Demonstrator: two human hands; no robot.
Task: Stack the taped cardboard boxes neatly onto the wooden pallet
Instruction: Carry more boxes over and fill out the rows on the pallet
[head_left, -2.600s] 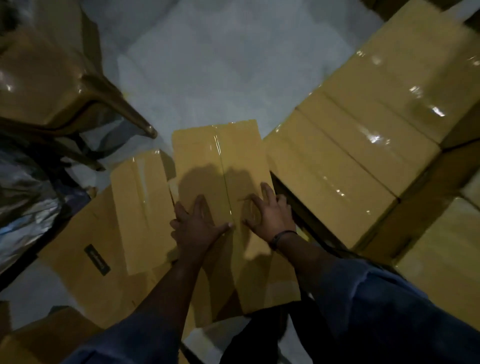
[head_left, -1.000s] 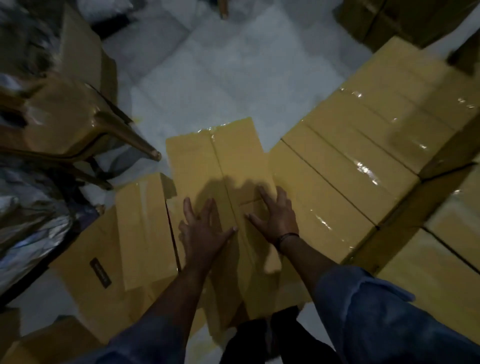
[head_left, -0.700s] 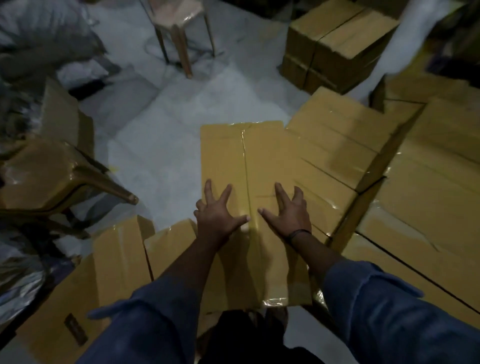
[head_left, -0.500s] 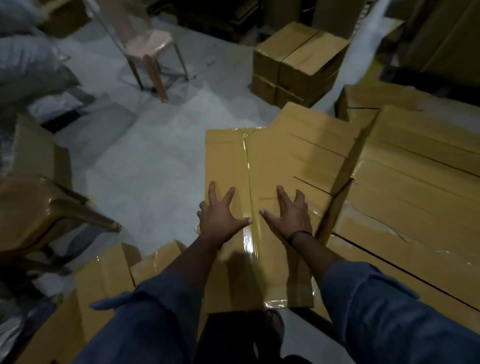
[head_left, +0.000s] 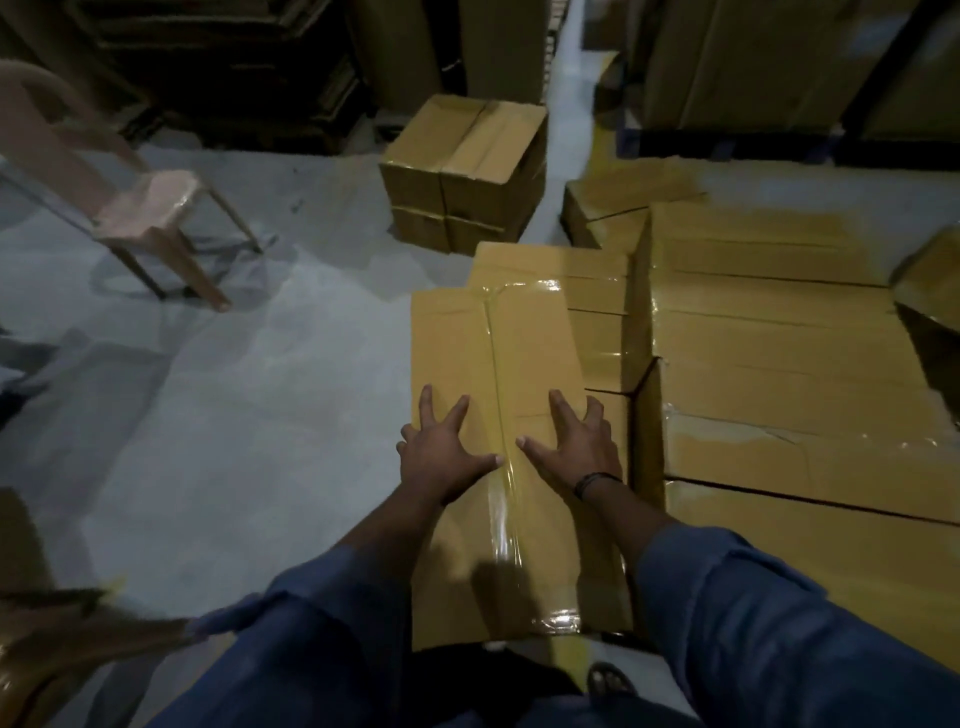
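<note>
Head view, left hand (head_left: 441, 457) and right hand (head_left: 576, 447) pressing sealed taped box (head_left: 493, 338), fingers (head_left: 426, 408) spread flat, gripping nothing.

Left hand (head_left: 441, 457) and right hand (head_left: 574, 447) are pressed flat, fingers spread, on top of a taped cardboard box (head_left: 498, 364), either side of its tape seam (head_left: 496, 374). Stacked boxes (head_left: 769, 332) sit just right; plastic chair (head_left: 150, 208) is seen far left on grey floor (head_left: 234, 415).
</note>
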